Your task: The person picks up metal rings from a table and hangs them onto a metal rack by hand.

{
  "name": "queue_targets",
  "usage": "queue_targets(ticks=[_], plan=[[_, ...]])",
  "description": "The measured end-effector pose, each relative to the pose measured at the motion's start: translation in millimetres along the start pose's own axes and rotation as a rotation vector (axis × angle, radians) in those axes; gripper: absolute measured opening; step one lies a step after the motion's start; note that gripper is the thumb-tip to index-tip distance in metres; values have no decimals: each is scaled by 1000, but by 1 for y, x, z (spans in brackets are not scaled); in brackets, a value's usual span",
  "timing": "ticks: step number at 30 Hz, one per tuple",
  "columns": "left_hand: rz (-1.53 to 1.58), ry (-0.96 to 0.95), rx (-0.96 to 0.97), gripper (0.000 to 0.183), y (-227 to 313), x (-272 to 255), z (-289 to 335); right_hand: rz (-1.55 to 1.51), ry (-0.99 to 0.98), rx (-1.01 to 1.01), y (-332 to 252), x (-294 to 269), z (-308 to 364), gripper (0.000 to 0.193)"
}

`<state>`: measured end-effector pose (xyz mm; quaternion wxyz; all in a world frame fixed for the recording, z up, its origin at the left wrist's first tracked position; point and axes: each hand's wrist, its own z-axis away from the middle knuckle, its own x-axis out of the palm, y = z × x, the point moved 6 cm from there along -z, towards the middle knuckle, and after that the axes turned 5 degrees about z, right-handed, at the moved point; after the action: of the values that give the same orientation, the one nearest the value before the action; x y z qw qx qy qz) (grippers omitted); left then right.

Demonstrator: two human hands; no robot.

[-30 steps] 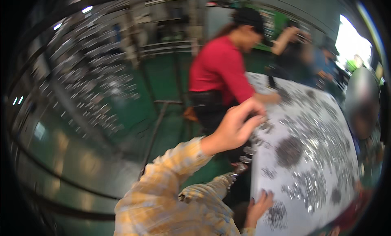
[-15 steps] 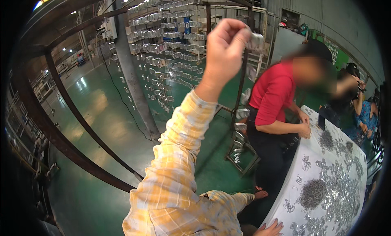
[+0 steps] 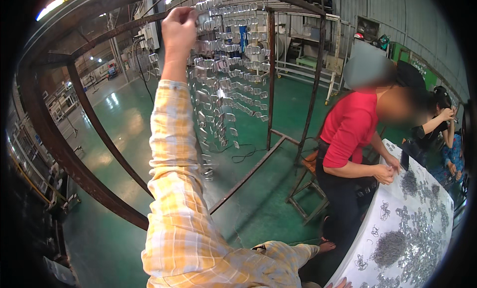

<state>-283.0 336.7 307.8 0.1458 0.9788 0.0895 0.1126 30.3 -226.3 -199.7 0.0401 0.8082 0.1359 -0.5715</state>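
Note:
My left hand (image 3: 180,30), its arm in a yellow plaid sleeve, is raised high near the upper rail of a rusty metal frame. Its fingers are pinched on the top of a strand of linked shiny metal pieces (image 3: 200,20). Down from the hand the strand trails, overlapping other strands behind it. Only the fingers of my right hand (image 3: 340,284) show at the bottom edge, spread flat on the near side of the white table (image 3: 343,260).
Rows of hanging metal strands (image 3: 248,82) fill the back of the rusty frame (image 3: 59,183). A co-worker in a red top (image 3: 348,124) works at the table, by a stool (image 3: 305,181). Dark wire hooks (image 3: 389,249) lie piled beside loose metal pieces (image 3: 412,233). More people sit beyond.
My left hand has swung left with the strand, from beside the co-worker to the hanging rows. The view has shifted too. My right hand remains at the table edge, less of it visible.

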Motion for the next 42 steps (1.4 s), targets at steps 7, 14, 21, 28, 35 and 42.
queue_targets(ticks=[7, 14, 21, 28, 35, 42], plan=[[-288, 61, -132, 18, -69, -61, -54, 63, -25, -16, 0, 0, -1, 53], [-498, 248, -212, 22, -105, -102, -111, 85, -32, -10, -4, -3, -4, 51], [-541, 268, -366, 24, -135, -112, -150, 79, -35, -4, -6, -8, -5, 51], [-759, 180, -502, 25, -164, -102, -159, 83, -27, 3, -5, -9, -4, 51], [-749, 221, -342, 27, -188, -118, -181, 66, -25, -27, 0, -2, -5, 51], [-341, 450, 88, 36, -130, -163, -82, 67, 0, -40, -3, -3, -4, 51]])
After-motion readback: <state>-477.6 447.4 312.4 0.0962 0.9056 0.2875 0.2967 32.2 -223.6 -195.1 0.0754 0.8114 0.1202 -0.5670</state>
